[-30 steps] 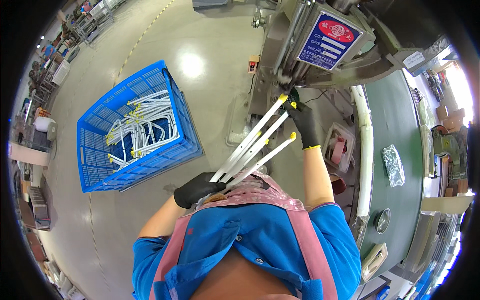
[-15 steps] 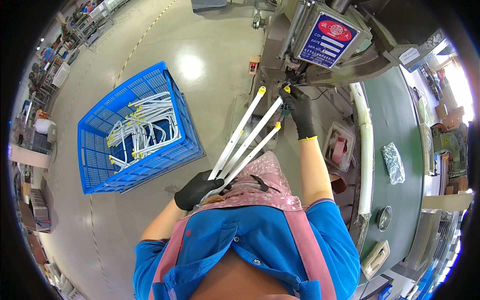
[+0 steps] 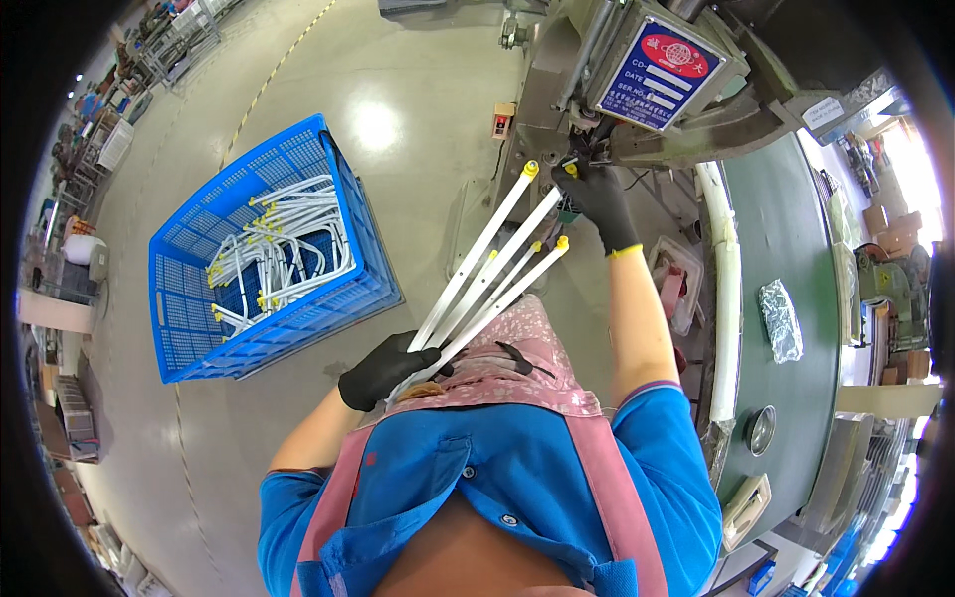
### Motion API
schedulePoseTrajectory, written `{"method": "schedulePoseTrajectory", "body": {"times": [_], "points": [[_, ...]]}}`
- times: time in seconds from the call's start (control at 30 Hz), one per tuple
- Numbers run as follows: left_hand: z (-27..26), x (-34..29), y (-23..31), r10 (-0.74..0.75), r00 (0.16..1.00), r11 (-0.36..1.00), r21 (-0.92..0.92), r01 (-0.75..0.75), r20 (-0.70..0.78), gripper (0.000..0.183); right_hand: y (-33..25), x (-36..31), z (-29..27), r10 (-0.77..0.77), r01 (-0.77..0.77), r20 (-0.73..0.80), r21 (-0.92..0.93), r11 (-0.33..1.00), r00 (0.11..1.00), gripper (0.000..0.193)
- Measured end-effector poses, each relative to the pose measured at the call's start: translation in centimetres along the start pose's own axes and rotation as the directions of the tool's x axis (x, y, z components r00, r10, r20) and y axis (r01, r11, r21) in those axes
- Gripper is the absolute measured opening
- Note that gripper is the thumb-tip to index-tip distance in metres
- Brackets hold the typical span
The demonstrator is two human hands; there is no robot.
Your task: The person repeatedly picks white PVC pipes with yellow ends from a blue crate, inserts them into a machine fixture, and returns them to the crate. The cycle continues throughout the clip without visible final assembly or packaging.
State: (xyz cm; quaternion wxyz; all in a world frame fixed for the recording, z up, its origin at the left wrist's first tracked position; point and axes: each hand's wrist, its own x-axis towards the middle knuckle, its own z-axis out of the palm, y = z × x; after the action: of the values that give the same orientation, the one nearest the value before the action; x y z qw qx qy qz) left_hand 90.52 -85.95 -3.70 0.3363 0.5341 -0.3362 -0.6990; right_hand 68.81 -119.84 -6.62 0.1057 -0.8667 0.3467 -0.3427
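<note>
My left hand [image 3: 383,371], in a black glove, is closed round the lower ends of several white metal tubes [image 3: 487,239] in front of my apron. The tubes fan out away from me. Yellow fittings [image 3: 530,169] cap their far ends, and small holes dot their sides. My right hand [image 3: 600,206], gloved in black too, grips the far end of one tube beside its yellow fitting. That end lies under the working head of a machine [image 3: 587,129]. Its exact contact with the machine is hidden by my fingers.
To the left, a blue plastic crate [image 3: 269,328] on the floor holds many bent white tubes [image 3: 288,239] with yellow fittings. A green workbench [image 3: 786,328] at right bears a clear plastic bag [image 3: 781,320] and a round metal dish [image 3: 761,430]. A plastic bin [image 3: 678,284] sits below the machine.
The tubes in my left hand have spread slightly, and another yellow-tipped end now shows between them. My right hand has shifted slightly forward with its tube end, toward the machine.
</note>
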Motion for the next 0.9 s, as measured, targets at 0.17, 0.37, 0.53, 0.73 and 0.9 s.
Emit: {"method": "schedulePoseTrajectory", "body": {"times": [0.17, 0.37, 0.53, 0.73, 0.9], "points": [[0.2, -0.2, 0.6, -0.001, 0.999, 0.988, 0.151, 0.007, -0.04, 0.037, 0.8, 0.3, 3.7, 0.373, -0.404, 0.19, 0.627, 0.666, 0.908, 0.038], [0.2, -1.5, 1.2, -0.107, 0.99, 0.994, 0.016, 0.109, -0.089, 0.038, 1.5, -0.7, 4.8, 0.459, -0.528, 0.312, 0.699, 0.483, 0.832, 0.021], [-0.2, -0.9, 0.7, -0.071, 0.994, 0.996, 0.056, 0.075, -0.083, 0.032, 1.2, -1.3, 5.2, 0.559, -0.66, 0.383, 0.589, 0.466, 0.736, 0.022], [-0.6, -0.6, -0.3, -0.047, 0.998, 0.997, -0.056, 0.046, -0.034, 0.032, 0.9, -3.1, 2.9, 0.371, -0.549, 0.413, 0.516, 0.657, 0.832, 0.037], [-1.2, 0.0, -1.1, 0.019, 1.0, 0.999, 0.038, -0.019, -0.002, 0.036, 0.7, -9.2, 1.9, 0.434, -0.612, 0.441, 0.454, 0.647, 0.786, 0.036]]}}
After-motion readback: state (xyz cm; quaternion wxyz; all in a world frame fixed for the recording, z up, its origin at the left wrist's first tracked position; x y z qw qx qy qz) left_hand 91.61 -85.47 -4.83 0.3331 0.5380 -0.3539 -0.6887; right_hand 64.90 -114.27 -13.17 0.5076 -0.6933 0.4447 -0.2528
